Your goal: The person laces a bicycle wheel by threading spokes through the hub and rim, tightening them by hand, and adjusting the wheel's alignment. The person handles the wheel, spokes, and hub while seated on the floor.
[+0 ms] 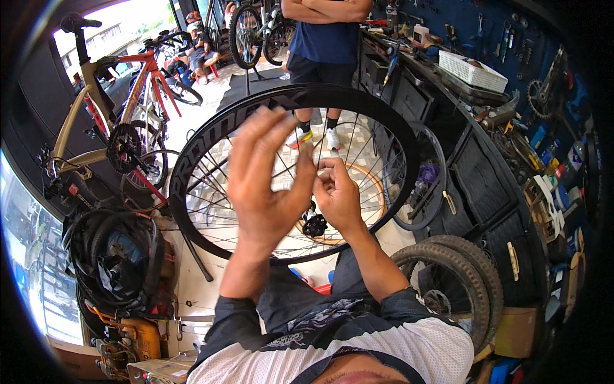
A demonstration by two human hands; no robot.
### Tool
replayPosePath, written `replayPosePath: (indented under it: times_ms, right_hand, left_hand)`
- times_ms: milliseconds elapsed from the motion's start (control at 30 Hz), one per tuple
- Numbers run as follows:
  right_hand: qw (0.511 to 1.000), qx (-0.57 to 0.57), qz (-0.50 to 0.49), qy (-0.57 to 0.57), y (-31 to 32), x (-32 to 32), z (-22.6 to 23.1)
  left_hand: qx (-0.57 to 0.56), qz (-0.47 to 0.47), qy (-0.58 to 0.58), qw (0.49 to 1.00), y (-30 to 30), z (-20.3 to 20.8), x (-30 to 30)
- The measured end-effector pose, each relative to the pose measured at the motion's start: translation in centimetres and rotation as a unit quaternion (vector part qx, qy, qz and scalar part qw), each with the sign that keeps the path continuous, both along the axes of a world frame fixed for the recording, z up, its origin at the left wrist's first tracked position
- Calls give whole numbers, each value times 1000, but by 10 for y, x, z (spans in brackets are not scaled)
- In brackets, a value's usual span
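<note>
A black bicycle wheel [404,144] with a deep rim and thin dark spokes lies tilted in front of me, its near edge by my lap. Its black hub [314,225] shows just below my hands. My left hand [265,182] is raised over the wheel's left part, fingers stretched and thumb apart, slightly blurred, with nothing seen in it. Close beside its thumb, my right hand [338,197] is closed above the hub, thumb and fingers curled together in a pinch near the spokes. Whatever those fingers hold, if anything, is hidden.
A person [329,38] with folded arms stands beyond the wheel. Bicycles [150,70] and coiled black tyres [115,256] are at left. On the right are a workbench with a white basket [473,70], drawers [480,166] and knobbly tyres [448,269].
</note>
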State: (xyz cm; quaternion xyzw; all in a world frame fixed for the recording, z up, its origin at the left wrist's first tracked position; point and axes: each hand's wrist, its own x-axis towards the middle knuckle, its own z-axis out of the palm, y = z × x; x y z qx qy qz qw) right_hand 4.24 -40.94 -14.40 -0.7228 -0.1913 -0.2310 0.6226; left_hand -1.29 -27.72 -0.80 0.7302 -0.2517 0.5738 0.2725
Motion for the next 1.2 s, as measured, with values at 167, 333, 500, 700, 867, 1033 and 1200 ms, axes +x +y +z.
replayPosePath:
  times_ms: [167, 333, 500, 700, 867, 1033, 1200]
  right_hand:
    - [999, -29, 2, 25, 2, 3, 6]
    - [999, -43, 17, 9, 2, 13, 8]
    - [996, -36, 74, 30, -5, 29, 7]
    - [993, -67, 96, 30, -28, 23, 11]
    - [999, 10, 37, -17, -81, 5, 8]
    - [962, 66, -249, -93, -162, 31, -24]
    - [981, 62, -182, 17, -222, 68, -87]
  left_hand:
    - [108, 164, -43, 980, 26, 41, 36]
    - [129, 151, 186, 962, 30, 41, 70]
    - [162, 204, 80, 962, 30, 25, 85]
    - [164, 213, 81, 960, 33, 20, 88]
    - [172, 220, 75, 957, 38, 16, 93]
    - [179, 223, 63, 956, 38, 15, 94]
    - [174, 205, 47, 962, 35, 13, 98]
